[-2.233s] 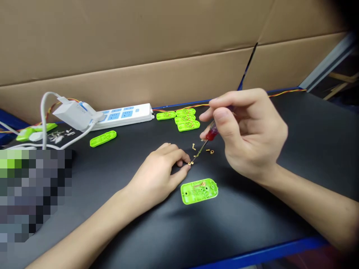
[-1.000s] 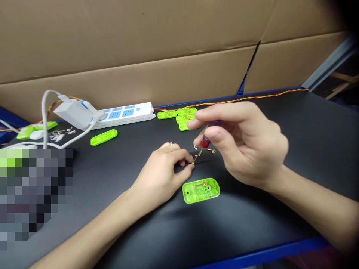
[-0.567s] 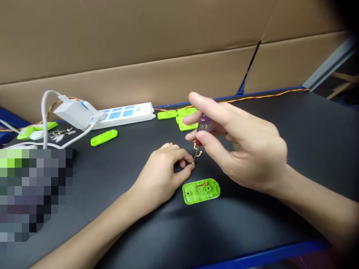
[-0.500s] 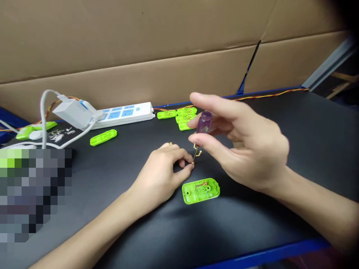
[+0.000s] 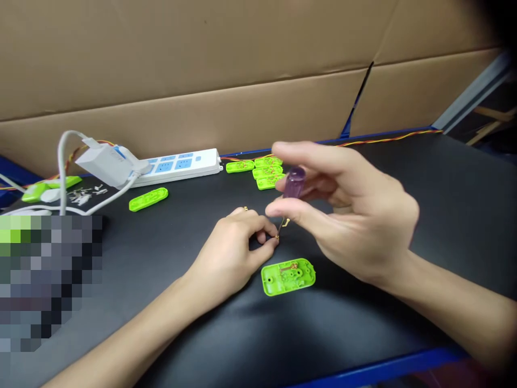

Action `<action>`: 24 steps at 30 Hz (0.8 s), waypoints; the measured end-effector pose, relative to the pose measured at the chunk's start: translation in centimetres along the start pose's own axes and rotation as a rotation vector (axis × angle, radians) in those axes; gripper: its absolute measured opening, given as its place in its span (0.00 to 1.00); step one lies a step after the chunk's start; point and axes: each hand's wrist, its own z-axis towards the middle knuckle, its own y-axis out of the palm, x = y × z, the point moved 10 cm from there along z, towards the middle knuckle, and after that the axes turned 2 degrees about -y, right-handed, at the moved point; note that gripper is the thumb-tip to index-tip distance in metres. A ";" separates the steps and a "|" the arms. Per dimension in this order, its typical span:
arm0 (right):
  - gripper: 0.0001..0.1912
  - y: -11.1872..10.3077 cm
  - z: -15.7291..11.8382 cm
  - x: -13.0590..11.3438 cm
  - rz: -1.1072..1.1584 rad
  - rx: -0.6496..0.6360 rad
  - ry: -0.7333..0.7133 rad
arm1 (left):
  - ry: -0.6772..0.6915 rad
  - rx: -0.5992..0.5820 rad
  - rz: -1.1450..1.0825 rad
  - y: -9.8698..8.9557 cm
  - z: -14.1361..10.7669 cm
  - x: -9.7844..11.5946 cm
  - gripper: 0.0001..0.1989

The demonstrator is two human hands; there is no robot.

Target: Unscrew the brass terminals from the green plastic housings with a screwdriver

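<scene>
My right hand (image 5: 355, 210) grips a screwdriver (image 5: 295, 182) by its purple translucent handle, between thumb and fingers. The shaft slants down to a small brass-coloured piece (image 5: 277, 237) at the fingertips of my left hand (image 5: 234, 242). Thumb and forefinger of that hand pinch the piece against the black table. Its exact shape is too small to make out. Just behind the shaft lies a small brass strip (image 5: 286, 222), partly covered by my right thumb. Nearer to me, a green plastic shell (image 5: 278, 283) lies open side up with a copper-coloured part in it.
Several green shells (image 5: 240, 166) with metal parts lie at the back, and another green shell (image 5: 148, 199) lies left. A white power strip (image 5: 177, 168) with plugs and cables stands along the back. A cardboard wall (image 5: 242, 113) rises behind. Small pale pieces (image 5: 86, 195) are scattered at left.
My right hand has shifted slightly, its thumb and fingers now set differently on the screwdriver handle. The tip stays at the brass piece, and my left hand keeps its place.
</scene>
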 end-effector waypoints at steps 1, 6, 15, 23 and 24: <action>0.17 -0.2 0.1 -0.3 -0.045 0.020 -0.023 | 0.006 0.009 0.003 -0.1 0.0 0.1 0.04; 0.18 0.8 0.2 -0.5 -0.102 -0.051 0.011 | 0.001 -0.011 -0.006 0.1 0.1 0.2 0.04; 0.09 0.2 0.4 -1.5 -0.160 0.042 -0.102 | 0.018 -0.001 -0.011 0.3 0.0 -0.1 0.04; 0.21 0.8 0.1 -0.8 -0.053 -0.017 -0.027 | 0.002 -0.023 -0.006 0.2 0.1 0.1 0.05; 0.20 0.5 0.2 -1.0 -0.086 0.014 -0.054 | 0.003 -0.019 -0.007 0.2 0.1 0.1 0.04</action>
